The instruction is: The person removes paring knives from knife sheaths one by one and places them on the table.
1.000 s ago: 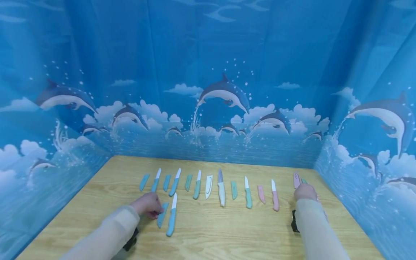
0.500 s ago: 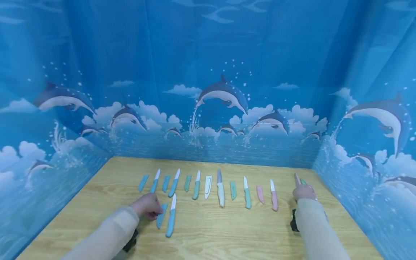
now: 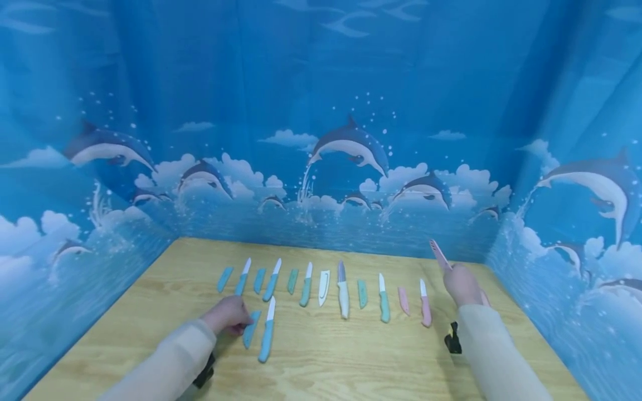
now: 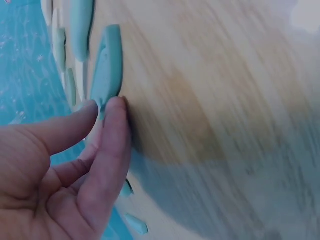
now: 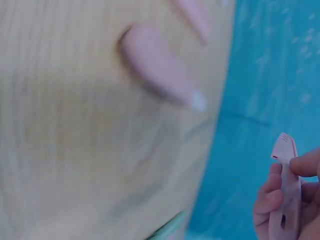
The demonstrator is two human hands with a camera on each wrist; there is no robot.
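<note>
My left hand [image 3: 228, 314] rests near the front left, thumb and fingertips pinching the end of a blue knife sheath [image 4: 107, 62] that lies on the table. Right beside that sheath lies a blue-handled knife [image 3: 267, 334] with a white blade. At the right, my right hand [image 3: 462, 284] is raised above the table. It grips a pink tool [image 5: 286, 195] with a hole in its handle and a slotted, tapering head [image 3: 439, 253]; the frames do not settle its exact kind. Below it in the right wrist view, a pink-handled knife [image 5: 157, 65] lies blurred.
Across the table [image 3: 351, 356] runs a row of knives and sheaths: blue, green, a white sheath [image 3: 324, 288], a larger white-handled knife [image 3: 343, 295], mint green and a pink sheath [image 3: 403, 301]. A green item [image 5: 167, 227] lies near the right edge. Dolphin-print curtains [image 3: 321, 83] surround the table.
My right hand has lifted the pink tool from the table's right side and moved it up and slightly left. The left hand has stayed on the blue sheath.
</note>
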